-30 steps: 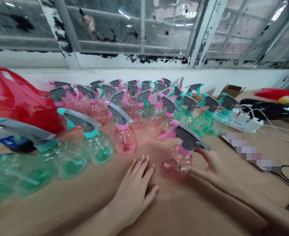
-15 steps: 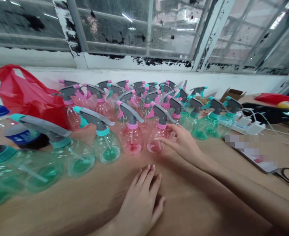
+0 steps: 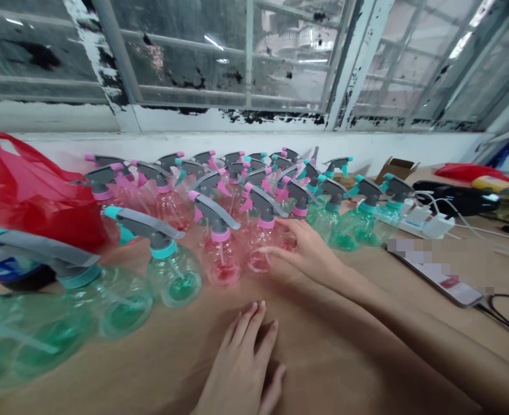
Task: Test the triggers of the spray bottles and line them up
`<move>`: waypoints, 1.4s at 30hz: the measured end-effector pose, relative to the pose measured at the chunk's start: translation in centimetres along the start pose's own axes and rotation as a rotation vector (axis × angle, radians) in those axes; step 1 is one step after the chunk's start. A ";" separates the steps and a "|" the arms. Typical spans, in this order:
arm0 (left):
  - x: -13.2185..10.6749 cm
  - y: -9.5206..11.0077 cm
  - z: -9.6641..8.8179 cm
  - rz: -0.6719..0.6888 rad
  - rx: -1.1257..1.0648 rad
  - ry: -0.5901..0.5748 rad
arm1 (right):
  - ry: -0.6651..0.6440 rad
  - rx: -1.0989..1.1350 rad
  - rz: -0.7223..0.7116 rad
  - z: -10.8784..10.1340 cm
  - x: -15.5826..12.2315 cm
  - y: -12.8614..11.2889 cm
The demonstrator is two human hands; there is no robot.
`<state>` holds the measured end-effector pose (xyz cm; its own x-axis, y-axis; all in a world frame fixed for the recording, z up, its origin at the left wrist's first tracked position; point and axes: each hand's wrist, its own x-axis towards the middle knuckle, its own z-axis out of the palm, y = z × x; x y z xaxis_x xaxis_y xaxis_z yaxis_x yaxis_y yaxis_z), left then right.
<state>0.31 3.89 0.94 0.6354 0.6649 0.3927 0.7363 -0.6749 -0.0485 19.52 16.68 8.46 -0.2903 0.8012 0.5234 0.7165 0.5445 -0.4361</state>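
Note:
My right hand (image 3: 308, 245) is at a clear pink spray bottle (image 3: 259, 260) with a grey trigger head, in the front row. Its thumb lies across the bottle's front and its fingers curl round the right side, partly hidden. My left hand (image 3: 243, 360) rests on the wooden table nearer to me, fingers stretched out and holding nothing. Just left of the gripped bottle stands another pink spray bottle (image 3: 223, 268). A green spray bottle (image 3: 174, 282) comes after it, with larger-looking green ones at the left edge.
Behind are rows of pink and green spray bottles (image 3: 170, 204) against the wall. A red plastic bag (image 3: 42, 202) sits at left. On the right are a power strip (image 3: 427, 222), a phone-like device (image 3: 440, 276), cables and an open cardboard box (image 3: 396, 170).
The view has tilted up and turned slightly right, so the bottles appear shifted left. Both hands keep nearly the same places relative to the bottles and table.

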 end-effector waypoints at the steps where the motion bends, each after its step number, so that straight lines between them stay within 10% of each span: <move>1: 0.0 -0.1 0.1 0.004 0.005 0.014 | -0.020 0.036 0.011 -0.7 -0.1 0.2; 9: -0.1 -0.5 0.1 -0.005 0.029 0.084 | 0.068 0.034 0.225 -4.8 -0.7 3.7; 21: 0.2 -0.7 -0.1 -0.033 0.013 0.117 | 0.081 -0.156 0.243 -0.2 0.7 4.7; 30: 1.0 -0.6 -0.7 -0.122 -0.176 0.074 | 0.008 -0.308 0.268 -2.1 -2.4 3.9; 42: 0.8 0.0 -0.6 -0.285 -0.546 0.024 | -0.029 -0.012 -0.224 -4.5 -11.2 -2.8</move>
<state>0.69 4.22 1.79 0.4210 0.8400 0.3424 0.6470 -0.5426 0.5358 23.64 5.08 7.13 -0.4608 0.6676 0.5848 0.6398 0.7065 -0.3024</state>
